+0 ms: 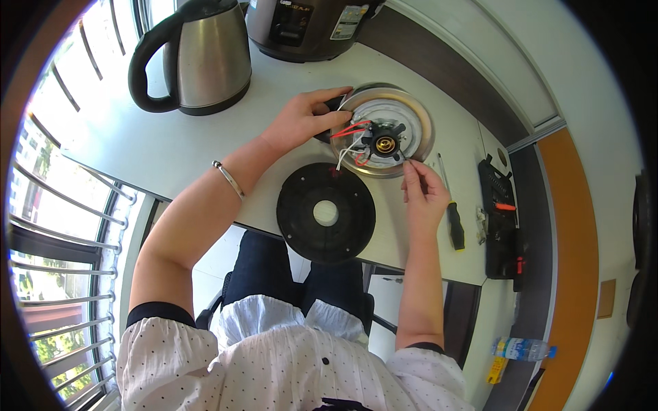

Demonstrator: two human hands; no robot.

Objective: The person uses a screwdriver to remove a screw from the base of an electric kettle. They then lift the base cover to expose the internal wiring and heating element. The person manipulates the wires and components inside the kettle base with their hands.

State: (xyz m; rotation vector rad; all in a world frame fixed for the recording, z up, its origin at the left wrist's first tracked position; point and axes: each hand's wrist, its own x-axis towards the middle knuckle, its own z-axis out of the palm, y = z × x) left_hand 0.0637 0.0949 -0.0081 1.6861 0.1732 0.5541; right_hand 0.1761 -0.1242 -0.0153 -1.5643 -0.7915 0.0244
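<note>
An upturned metal electric kettle (426,123) lies on the white table with its underside exposed. Red and white wires (351,130) run from the black connector (385,142) at its middle, which has a brass-coloured ring. My left hand (305,120) is closed round the kettle's left side by its black handle, thumb on the rim. My right hand (425,192) pinches at the connector's lower right edge; what lies between the fingertips is too small to make out. Nearer me, a black round base cover (295,212) with a central hole lies at the table's front edge.
A screwdriver (456,226) lies right of my right hand, beside small loose pieces (481,225) and an open black tool case (500,240). Another steel kettle (212,61) and a dark cooker (301,27) stand at the back. A plastic bottle (521,349) is at lower right.
</note>
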